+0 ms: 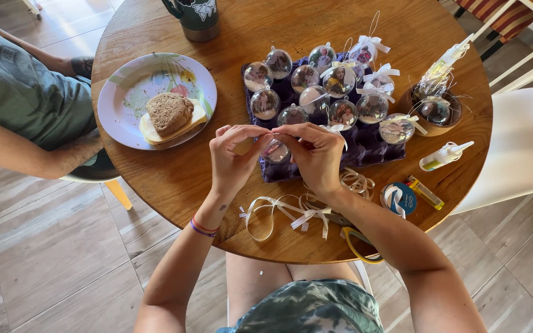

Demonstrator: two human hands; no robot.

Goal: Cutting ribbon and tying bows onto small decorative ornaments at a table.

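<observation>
Both hands meet over the near edge of the purple tray [365, 151] — the left hand [234, 157] and right hand [316, 154] each have fingertips pinched together on a thin white ribbon [279, 129], held just above a clear ball ornament [275, 152]. More clear ornaments fill the tray; loose ribbon bows [306, 217] lie on the round wooden table [174, 185] below the wrists — a plate with a sandwich [169, 117] sits to the left.

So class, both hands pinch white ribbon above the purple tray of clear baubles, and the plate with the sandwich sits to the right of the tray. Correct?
Not quite. The head view shows the plate with the sandwich left of the purple tray, not right. The left hand and right hand do pinch white ribbon above it.
</observation>
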